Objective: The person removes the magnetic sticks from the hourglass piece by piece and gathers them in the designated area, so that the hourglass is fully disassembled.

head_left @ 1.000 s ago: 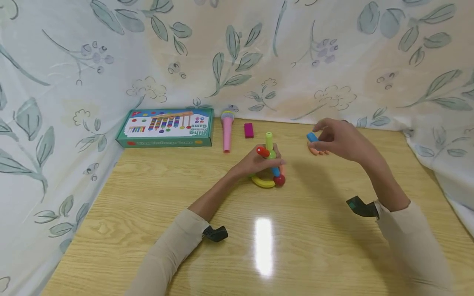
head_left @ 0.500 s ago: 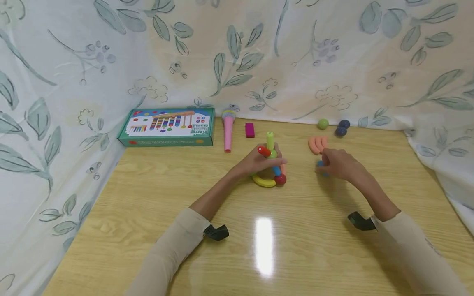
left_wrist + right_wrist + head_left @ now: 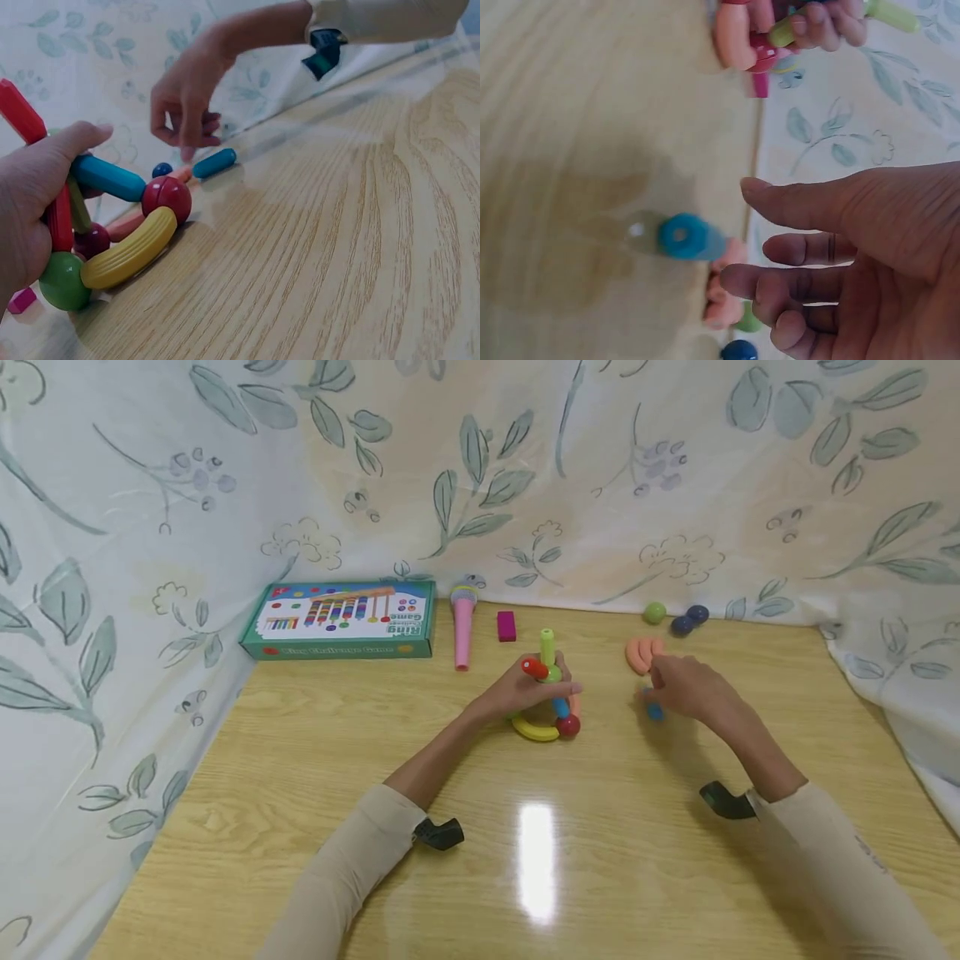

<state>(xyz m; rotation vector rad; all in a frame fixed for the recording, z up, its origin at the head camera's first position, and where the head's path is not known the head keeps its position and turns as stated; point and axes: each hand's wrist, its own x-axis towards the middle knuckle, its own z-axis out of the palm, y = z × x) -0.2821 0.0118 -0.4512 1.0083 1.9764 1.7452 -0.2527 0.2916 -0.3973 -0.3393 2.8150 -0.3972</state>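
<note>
My left hand [image 3: 525,687] grips a frame of toy sticks and balls by its upper part, at the middle of the table. A light green stick [image 3: 547,647] and a red stick [image 3: 534,667] jut from its top. In the left wrist view, its base shows a yellow curved stick [image 3: 131,251] between a green ball [image 3: 65,280] and a red ball [image 3: 166,201]. A loose blue stick [image 3: 684,235] lies on the table below my right hand [image 3: 690,687]. The right wrist view shows that hand's thumb and fingers apart, holding nothing, just off the stick.
Orange curved sticks [image 3: 643,653] lie just beyond my right hand. A loose green ball [image 3: 655,612] and two dark blue balls [image 3: 682,625] sit behind them. A pink microphone [image 3: 462,631], a magenta block [image 3: 506,626] and a game box [image 3: 341,620] stand along the back.
My right hand has come down toward me with the blue stick and let go of it on the table. One dark blue ball has shifted slightly left. My left hand stays put.
</note>
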